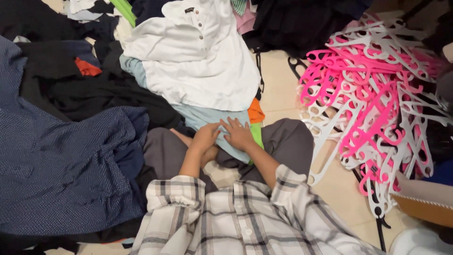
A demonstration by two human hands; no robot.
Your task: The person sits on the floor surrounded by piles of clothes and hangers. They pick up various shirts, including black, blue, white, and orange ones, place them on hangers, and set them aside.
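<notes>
Pressing both hands flat on a light-blue garment (214,123)
Left hand (204,138), right hand (238,134) lie open, gripping nothing; the white polo shirt (198,56) at 12 o'clock could slide onto it.

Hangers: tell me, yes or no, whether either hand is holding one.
No: the left hand and right hand both rest on the light blue garment, while the hangers lie apart on the floor.

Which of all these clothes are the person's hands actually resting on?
The pale blue garment, under the white shirt. Both the left hand and right hand press flat on it.
</notes>
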